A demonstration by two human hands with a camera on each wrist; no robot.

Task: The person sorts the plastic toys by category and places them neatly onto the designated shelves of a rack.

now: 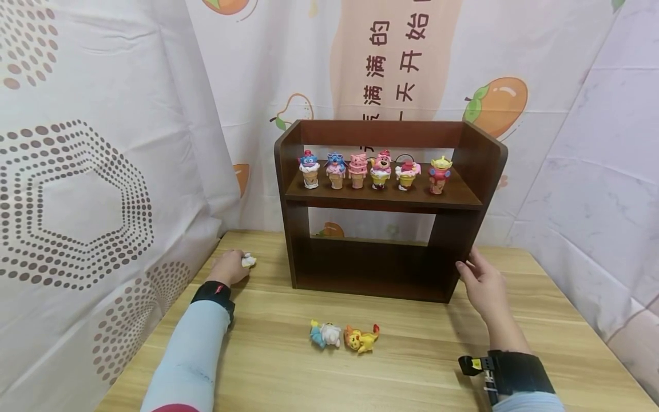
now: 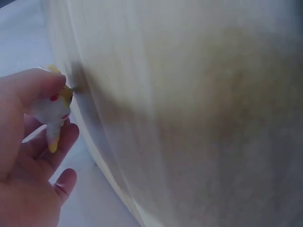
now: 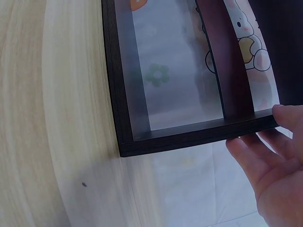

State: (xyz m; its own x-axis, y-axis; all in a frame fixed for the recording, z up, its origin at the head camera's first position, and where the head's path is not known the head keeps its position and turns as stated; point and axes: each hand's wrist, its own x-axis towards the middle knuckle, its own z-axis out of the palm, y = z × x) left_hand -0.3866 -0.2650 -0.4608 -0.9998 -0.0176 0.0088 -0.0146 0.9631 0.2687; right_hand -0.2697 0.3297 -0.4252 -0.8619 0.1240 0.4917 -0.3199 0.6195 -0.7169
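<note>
At the table's left side my left hand [image 1: 231, 268] pinches a small white and yellow figurine [image 2: 59, 108] between thumb and fingers. The figurine is close over the tabletop in the head view, partly hidden by the fingers. My right hand [image 1: 485, 286] grips the right side panel of a dark brown two-tier shelf [image 1: 370, 203]. In the right wrist view its thumb lies on the panel's edge [image 3: 199, 137] and the fingers rest against the outer face. The shelf stands upright, with several ice-cream-cone figurines [image 1: 357, 170] lined up on its upper board.
Two more figurines lie on the wooden table [image 1: 412, 366] in front of the shelf: a blue and white one [image 1: 326, 335] and a yellow and orange one [image 1: 361, 339]. A printed curtain [image 1: 268, 51] hangs behind and along the left side.
</note>
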